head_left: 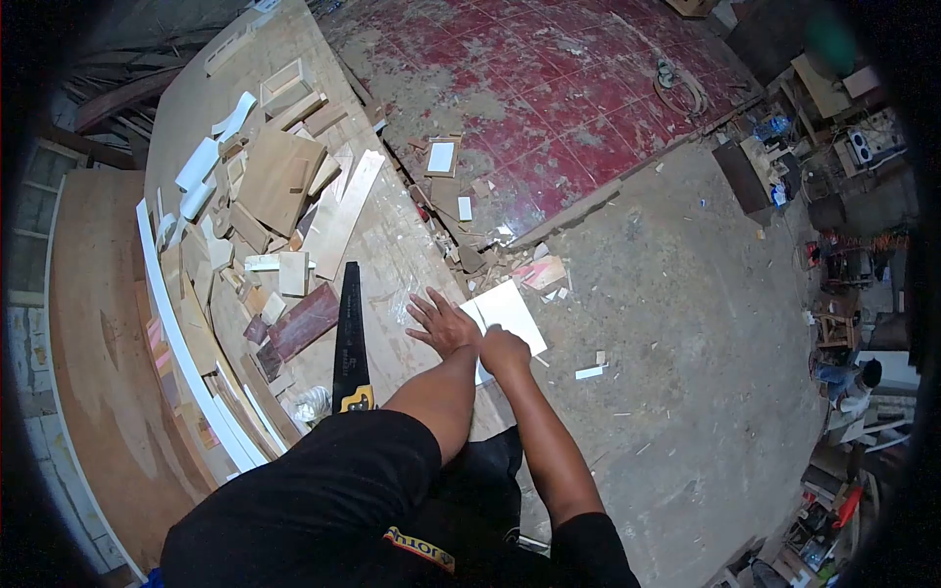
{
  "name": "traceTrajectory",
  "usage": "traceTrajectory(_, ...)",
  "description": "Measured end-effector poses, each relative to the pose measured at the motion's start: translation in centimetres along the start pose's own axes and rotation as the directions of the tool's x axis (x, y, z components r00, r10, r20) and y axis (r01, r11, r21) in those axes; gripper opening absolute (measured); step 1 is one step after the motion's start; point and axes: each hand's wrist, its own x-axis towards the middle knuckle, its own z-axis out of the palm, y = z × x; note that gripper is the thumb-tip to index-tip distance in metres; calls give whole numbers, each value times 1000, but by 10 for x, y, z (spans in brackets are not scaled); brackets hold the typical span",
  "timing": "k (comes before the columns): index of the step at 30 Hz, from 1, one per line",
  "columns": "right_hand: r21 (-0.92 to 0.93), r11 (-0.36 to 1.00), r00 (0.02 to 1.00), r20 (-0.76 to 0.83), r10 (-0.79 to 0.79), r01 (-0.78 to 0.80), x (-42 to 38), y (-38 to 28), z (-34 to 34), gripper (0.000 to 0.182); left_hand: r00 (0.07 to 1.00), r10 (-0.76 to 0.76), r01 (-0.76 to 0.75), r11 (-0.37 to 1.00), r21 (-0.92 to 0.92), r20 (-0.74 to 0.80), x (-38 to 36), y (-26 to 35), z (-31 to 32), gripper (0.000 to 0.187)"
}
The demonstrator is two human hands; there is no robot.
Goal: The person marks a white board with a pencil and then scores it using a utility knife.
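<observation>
White panel (516, 312) sits just right of the middle of the frame, at the table's (382, 253) edge, seeming to jut out above the grey floor (676, 382). From my remote view, the left hand (443, 325) lies along its left side, fingers spread apart and aimed at the upper left, so the panel is to the right of them. The right hand (505, 351) is nearer the panel's middle, bunched over its lower part; the fingers are hidden under the knuckles, and I cannot tell whether they are clamped on anything. One clear edge slants from upper left to lower right, a corner pointing toward the top of the frame. With both hands covering part, I cannot settle its long axis.
</observation>
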Motion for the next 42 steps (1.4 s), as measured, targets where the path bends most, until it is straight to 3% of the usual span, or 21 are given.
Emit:
traceTrajectory(3,18,1000,999,-40,23,-22,21,-10,5,33,998,-15,16,1000,-19,54,4,-3,2,64)
traceTrajectory(12,43,997,998,5,61,-61,-47,14,-3,31,1000,5,-5,1000,16,15,-2,1,-6,62)
traceTrajectory(37,81,994,997,9,73,-74,-42,1,-14,32,1000,-3,3,1000,1,25,-1,0,0,64)
traceTrajectory(40,62,998,1000,-15,-3,3,-14,-6,-11,33,1000,11,-11,1000,3,-14,-1,-2,6,63)
traceTrajectory(42,66,997,999,-25,32,-30,19,-6,9,34,998,-7,9,1000,-30,54,4,-5,9,63)
